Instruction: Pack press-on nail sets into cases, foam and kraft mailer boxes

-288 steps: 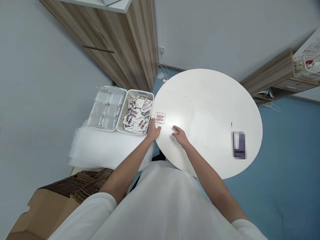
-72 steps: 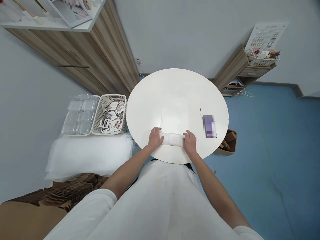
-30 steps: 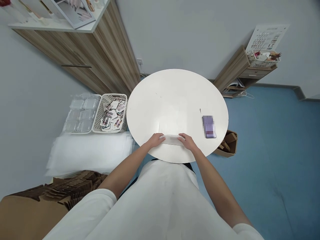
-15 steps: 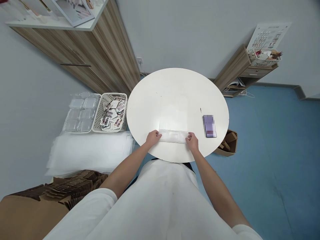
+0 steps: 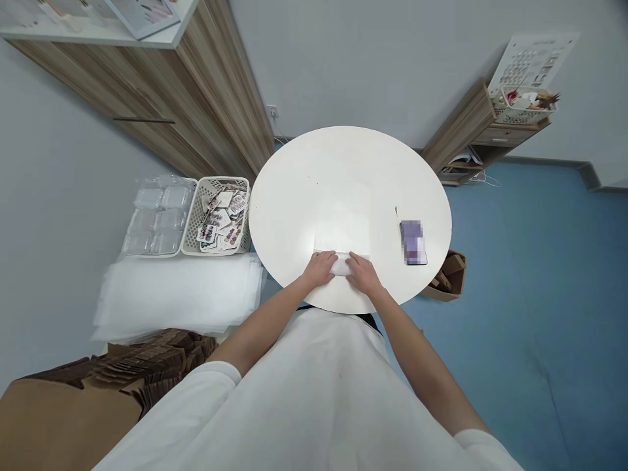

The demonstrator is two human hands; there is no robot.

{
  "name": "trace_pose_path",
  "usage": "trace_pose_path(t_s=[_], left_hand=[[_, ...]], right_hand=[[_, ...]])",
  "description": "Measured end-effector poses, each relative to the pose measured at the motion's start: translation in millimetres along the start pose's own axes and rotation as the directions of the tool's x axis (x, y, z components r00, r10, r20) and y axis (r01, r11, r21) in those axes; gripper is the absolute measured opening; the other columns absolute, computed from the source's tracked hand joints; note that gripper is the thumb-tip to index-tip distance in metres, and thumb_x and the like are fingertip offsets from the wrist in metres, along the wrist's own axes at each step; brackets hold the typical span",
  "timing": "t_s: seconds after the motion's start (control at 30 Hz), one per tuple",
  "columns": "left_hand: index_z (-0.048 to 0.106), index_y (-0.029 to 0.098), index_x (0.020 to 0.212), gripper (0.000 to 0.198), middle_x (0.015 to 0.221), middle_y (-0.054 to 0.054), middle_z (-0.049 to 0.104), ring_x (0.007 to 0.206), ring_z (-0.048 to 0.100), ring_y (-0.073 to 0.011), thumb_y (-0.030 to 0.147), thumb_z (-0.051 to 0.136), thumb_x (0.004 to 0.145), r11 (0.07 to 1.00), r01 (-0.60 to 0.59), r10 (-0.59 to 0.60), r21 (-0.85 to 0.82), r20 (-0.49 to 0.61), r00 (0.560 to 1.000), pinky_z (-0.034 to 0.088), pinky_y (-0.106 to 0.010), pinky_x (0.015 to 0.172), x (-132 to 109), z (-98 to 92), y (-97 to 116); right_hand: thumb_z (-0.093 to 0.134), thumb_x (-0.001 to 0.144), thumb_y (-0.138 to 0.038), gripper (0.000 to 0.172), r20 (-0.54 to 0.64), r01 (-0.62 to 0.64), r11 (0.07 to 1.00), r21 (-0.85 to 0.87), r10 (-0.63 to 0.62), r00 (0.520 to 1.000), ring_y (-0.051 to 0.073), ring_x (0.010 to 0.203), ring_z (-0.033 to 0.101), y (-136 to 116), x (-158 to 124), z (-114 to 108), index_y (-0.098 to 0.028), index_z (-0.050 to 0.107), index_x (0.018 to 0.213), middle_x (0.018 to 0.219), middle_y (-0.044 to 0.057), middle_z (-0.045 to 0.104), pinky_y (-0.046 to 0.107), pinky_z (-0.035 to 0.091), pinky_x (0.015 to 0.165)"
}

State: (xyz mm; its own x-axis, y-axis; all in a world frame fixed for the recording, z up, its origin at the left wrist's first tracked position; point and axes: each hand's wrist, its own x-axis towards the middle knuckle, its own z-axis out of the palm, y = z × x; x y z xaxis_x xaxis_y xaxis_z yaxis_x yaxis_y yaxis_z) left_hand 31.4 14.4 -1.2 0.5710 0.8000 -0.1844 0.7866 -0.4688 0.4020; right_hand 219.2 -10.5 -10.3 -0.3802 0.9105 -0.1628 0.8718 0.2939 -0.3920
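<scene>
A thin white sheet (image 5: 341, 265) lies on the round white table (image 5: 294, 176), its near part folded into a flat, narrow bundle. What the bundle holds inside, if anything, cannot be made out. My left hand (image 5: 320, 268) grips the bundle's left part, fingers curled over the top. From the other side my right hand (image 5: 363, 272) does the same, thumb at the near edge. Only a short stretch of the bundle shows between my fingertips. The sheet's faint far part lies flat beyond my hands.
A phone (image 5: 413, 242) lies right on the table. To the left stand a basket of printed cards (image 5: 220, 219), clear plastic boxes (image 5: 161, 212) and a stack of white sheets (image 5: 179, 294). Brown folded cardboard (image 5: 152, 366) is near-left; a cardboard box (image 5: 449, 278) sits on the floor right.
Both hands have moved inward from the bundle's two ends towards its middle, and now lie over it. The whole view has shifted slightly.
</scene>
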Motion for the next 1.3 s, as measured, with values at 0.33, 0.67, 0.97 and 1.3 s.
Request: trace_pose_path(t_s=[0.33, 0.67, 0.97, 1.3], left_hand=[[0.052, 0.021, 0.104, 0.045, 0.101, -0.005, 0.060, 0.095, 0.053, -0.0241, 0.038, 0.057, 0.063, 0.986, -0.107, 0.126, -0.125, 0.155, 0.980, 0.033, -0.035, 0.085, -35.8, -14.2, 5.4], [0.055, 0.023, 0.110, 0.047, 0.115, -0.003, 0.058, 0.105, 0.052, -0.0224, 0.051, 0.047, 0.074, 0.915, 0.075, -0.003, -0.397, 0.179, 0.984, 0.038, -0.031, 0.087, -34.2, -17.1, -9.7], [0.060, 0.021, 0.100, 0.042, 0.105, -0.004, 0.062, 0.094, 0.057, -0.0217, 0.048, 0.055, 0.069, 0.768, 0.247, -0.209, -0.591, 0.132, 0.969, 0.044, -0.029, 0.078, -28.0, -20.8, -37.4], [0.056, 0.016, 0.075, 0.024, 0.068, 0.000, 0.059, 0.065, 0.055, -0.0149, 0.039, 0.055, 0.068, 0.599, 0.440, -0.493, -0.669, 0.124, 0.861, 0.041, -0.025, 0.058, -21.7, 0.2, -48.9]], right_hand=[[0.057, 0.068, -0.029, 0.041, 0.120, 0.008, 0.974, 0.226, -0.036, 0.992, 0.023, 0.103, 0.050, -18.6, -39.4, -10.4, -0.019, 0.048, 0.108, 0.115, 0.009, 0.054, 0.036, 0.039, 0.085], [0.055, 0.074, -0.037, 0.029, 0.199, -0.120, 0.925, 0.362, 0.049, 0.979, 0.025, 0.112, 0.045, -11.7, -22.9, -32.2, -0.023, 0.061, 0.099, 0.124, 0.007, 0.049, 0.040, 0.034, 0.092], [0.057, 0.070, -0.048, 0.041, 0.244, -0.320, 0.774, 0.546, 0.218, 0.945, 0.020, 0.098, 0.054, 11.0, -6.8, -41.0, -0.023, 0.058, 0.103, 0.108, 0.005, 0.060, 0.032, 0.041, 0.083], [0.049, 0.068, -0.031, 0.017, 0.115, -0.466, 0.701, 0.540, 0.486, 0.866, 0.014, 0.062, 0.048, 35.0, -10.5, -12.6, -0.020, 0.053, 0.081, 0.065, -0.003, 0.051, 0.027, 0.039, 0.060]])
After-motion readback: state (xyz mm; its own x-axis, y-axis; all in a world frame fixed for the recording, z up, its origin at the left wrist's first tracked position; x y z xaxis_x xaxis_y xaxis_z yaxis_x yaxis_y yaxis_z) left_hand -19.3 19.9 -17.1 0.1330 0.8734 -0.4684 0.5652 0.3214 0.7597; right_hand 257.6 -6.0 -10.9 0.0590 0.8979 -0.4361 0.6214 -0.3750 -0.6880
